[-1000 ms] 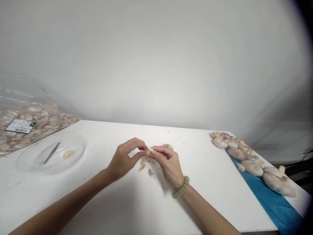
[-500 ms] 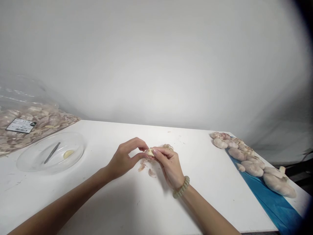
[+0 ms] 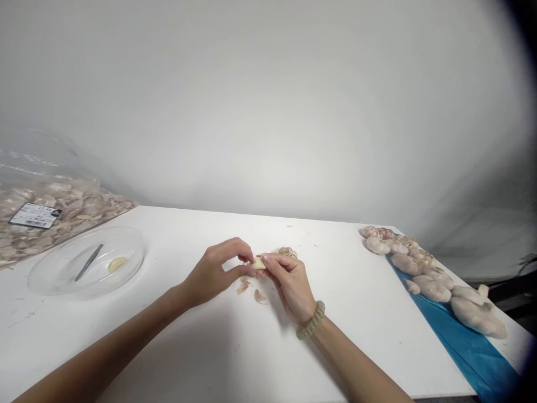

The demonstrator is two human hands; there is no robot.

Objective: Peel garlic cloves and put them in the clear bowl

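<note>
A pale garlic clove (image 3: 259,263) is pinched between the thumb and fingers of my right hand (image 3: 292,282), which has a bead bracelet at the wrist. My left hand (image 3: 220,270) touches the clove's left end, thumb and fingertips closed around what looks like its skin; the exact grip is too small to tell. Behind my right hand sits a partly hidden garlic bulb (image 3: 287,252). Loose skin (image 3: 243,286) and a curved piece of peel (image 3: 260,296) lie on the table just below the hands.
At the left, a clear plastic bowl (image 3: 138,254) holds a small knife (image 3: 89,262) and a peeled clove (image 3: 116,264). Behind it lies a labelled bag of garlic skins (image 3: 79,201). Several garlic bulbs (image 3: 434,288) rest along a blue sheet (image 3: 457,341) on the right.
More of the clove's pale surface shows between my hands. The fingers of my left hand have shifted slightly at its left end.
</note>
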